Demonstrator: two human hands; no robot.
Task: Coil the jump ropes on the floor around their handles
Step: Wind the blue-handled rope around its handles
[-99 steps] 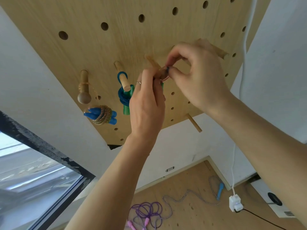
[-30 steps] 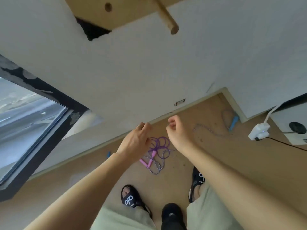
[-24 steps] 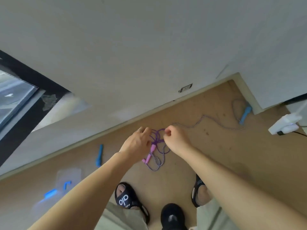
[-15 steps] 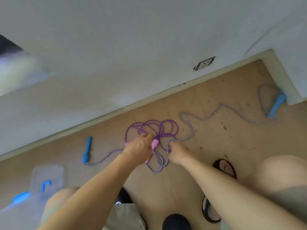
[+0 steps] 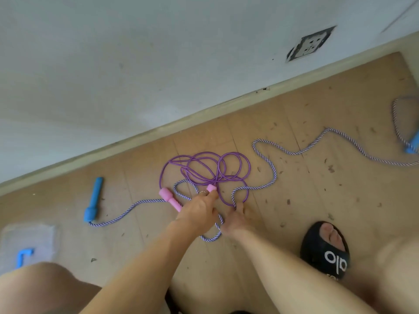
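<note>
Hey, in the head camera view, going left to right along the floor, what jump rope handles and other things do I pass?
Blue handle → pink handle → left hand → right hand → black sandal → second blue handle at the right edge.

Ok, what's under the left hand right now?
The left hand covers both pink handles, whose ends stick out, and part of the striped rope. Whether its fingers grip a handle is hidden.
</note>
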